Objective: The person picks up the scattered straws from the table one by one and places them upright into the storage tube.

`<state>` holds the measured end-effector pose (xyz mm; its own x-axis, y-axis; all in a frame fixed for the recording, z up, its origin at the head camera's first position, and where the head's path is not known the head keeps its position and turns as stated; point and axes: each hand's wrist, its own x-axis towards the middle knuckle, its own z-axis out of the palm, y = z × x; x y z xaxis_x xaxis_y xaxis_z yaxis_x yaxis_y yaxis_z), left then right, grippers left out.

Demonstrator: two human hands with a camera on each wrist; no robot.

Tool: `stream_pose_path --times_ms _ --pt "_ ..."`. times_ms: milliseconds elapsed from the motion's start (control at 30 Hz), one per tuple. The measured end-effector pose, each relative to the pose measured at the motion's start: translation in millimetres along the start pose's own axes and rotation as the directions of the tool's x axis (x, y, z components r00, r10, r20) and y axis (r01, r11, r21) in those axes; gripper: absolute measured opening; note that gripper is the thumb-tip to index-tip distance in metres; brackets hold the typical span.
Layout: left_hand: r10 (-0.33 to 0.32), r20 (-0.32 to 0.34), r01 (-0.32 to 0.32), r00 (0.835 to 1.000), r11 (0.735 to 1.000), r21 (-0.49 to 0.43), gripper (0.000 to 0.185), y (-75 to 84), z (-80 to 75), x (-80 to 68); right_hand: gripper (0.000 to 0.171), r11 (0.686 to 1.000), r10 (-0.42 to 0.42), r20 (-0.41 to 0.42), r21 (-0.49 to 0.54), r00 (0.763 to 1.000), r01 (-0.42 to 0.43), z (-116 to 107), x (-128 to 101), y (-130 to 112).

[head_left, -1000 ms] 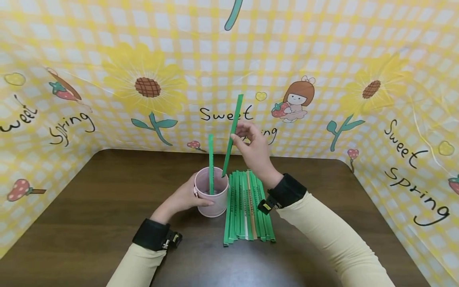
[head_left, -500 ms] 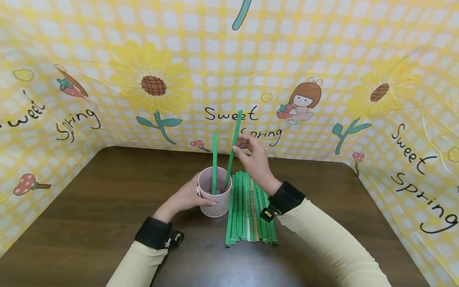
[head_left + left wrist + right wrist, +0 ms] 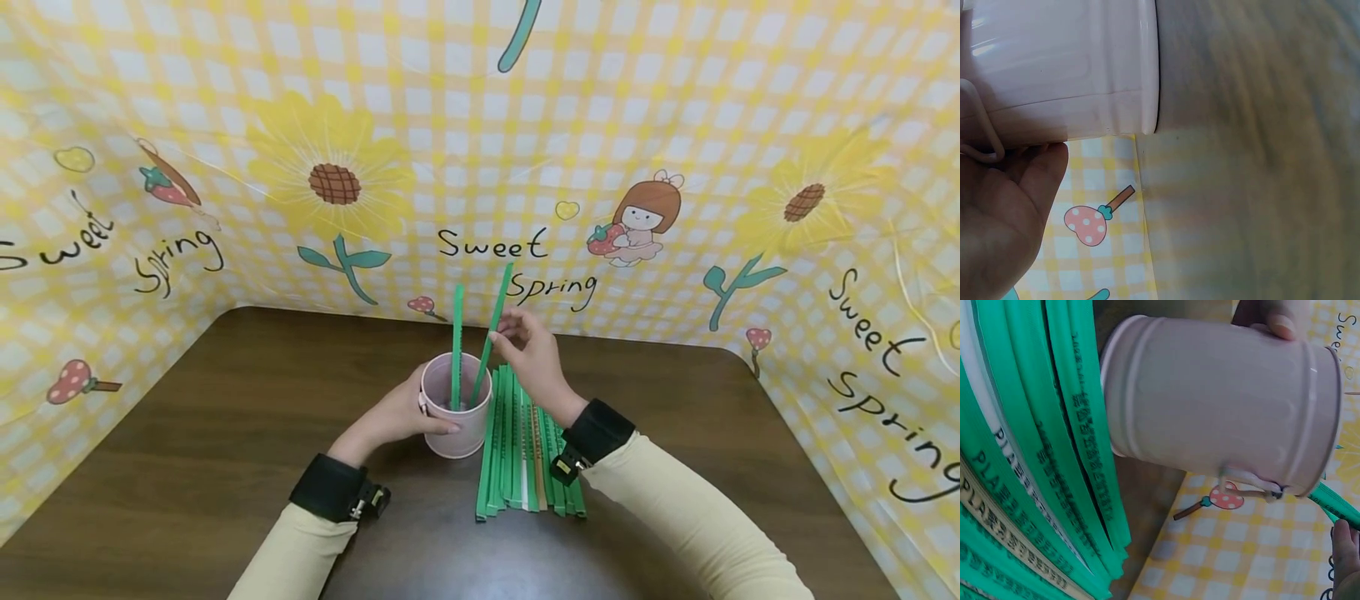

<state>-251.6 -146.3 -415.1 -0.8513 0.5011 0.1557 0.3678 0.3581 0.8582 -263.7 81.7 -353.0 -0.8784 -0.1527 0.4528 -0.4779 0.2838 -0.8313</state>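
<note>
As left hand grips one bucket, two straws inside, one pinched

A dark brown wood-grain table with rounded far corners carries a small pink pail, which stands upright on it. Just to the right of the pail lies a row of wrapped straws with printed lettering, side by side, mostly green, with one white and one tan wrapper among them; their near ends reach closer to the person than the pail's base.
</note>
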Motion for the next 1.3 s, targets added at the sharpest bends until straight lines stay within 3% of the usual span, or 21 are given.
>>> stream_pose_path --times_ms 500,767,1133,1300 --pt "-0.011 -0.006 0.011 1.000 1.000 0.018 0.101 0.8 -0.3 -0.7 0.031 0.999 -0.012 0.026 -0.053 1.000 0.013 11 -6 10" --pt "-0.040 -0.007 0.040 0.999 0.999 0.034 0.103 1.0 0.3 -1.9 0.031 0.998 0.034 0.050 -0.052 0.998 -0.032 17 -10 16" --pt "-0.020 0.005 0.020 1.000 1.000 0.007 0.104 1.4 0.6 0.0 0.033 0.998 0.052 0.048 -0.023 0.997 -0.051 23 -14 21" --pt "-0.035 0.004 0.035 0.999 0.999 -0.003 0.105 2.3 -0.6 -0.2 0.034 0.995 0.099 0.035 -0.001 0.994 -0.099 25 -13 24"
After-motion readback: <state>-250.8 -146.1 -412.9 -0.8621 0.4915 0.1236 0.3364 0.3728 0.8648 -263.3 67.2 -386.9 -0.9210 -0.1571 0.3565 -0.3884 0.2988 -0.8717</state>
